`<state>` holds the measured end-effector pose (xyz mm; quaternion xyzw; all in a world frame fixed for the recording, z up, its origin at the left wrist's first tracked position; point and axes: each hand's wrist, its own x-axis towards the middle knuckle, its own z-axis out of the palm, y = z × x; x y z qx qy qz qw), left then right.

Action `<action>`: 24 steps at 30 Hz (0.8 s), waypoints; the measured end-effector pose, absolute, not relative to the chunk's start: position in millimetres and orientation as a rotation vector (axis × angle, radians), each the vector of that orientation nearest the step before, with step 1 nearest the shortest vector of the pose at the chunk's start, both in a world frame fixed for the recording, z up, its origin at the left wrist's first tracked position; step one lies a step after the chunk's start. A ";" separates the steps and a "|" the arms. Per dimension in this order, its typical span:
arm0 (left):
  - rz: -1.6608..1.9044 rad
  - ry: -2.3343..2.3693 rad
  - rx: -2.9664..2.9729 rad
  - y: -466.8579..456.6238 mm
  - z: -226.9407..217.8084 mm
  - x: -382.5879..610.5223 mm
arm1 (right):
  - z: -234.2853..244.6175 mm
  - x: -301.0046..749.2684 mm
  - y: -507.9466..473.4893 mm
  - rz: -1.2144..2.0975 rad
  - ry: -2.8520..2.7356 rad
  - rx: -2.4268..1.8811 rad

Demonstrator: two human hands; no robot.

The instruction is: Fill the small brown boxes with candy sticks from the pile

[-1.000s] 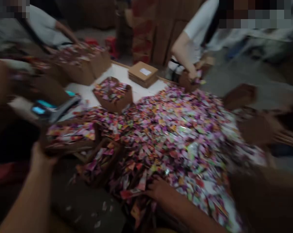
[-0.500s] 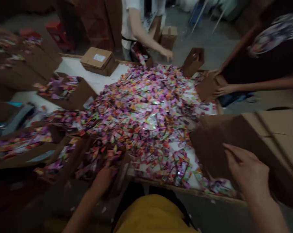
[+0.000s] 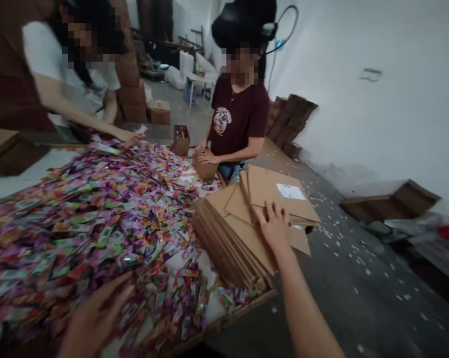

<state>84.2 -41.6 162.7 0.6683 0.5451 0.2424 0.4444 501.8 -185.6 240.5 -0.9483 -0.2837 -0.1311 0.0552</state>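
Note:
My right hand [image 3: 274,226] rests on a stack of flattened cardboard boxes [image 3: 228,243], its fingers spread against the near edge of the top flattened box [image 3: 272,186], which carries a white label. Low in the view, my left hand [image 3: 103,308] hovers at the near side of a wide heap of small colourful packets [image 3: 123,214]; thumb and fingers are apart and I see nothing between them. Motion blurs it somewhat. The stack lies tilted at the table's right corner, partly over loose packets.
Across the heap, a person in a white shirt [image 3: 71,89] reaches into the packets. Another in a dark shirt [image 3: 237,117] holds a small carton [image 3: 205,166] at the table edge. An open carton [image 3: 181,139] stands beside it. Scraps litter the floor [image 3: 343,268] to the right.
The view has swung to the right. My left hand has come away from the packet-filled box at the near edge. My right hand's fingers have spread out over the cardboard stack.

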 end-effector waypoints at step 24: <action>1.034 0.941 2.085 -42.9 192.4 337.3 | 266.8 660.8 -267.7 0.510 -0.282 -1.927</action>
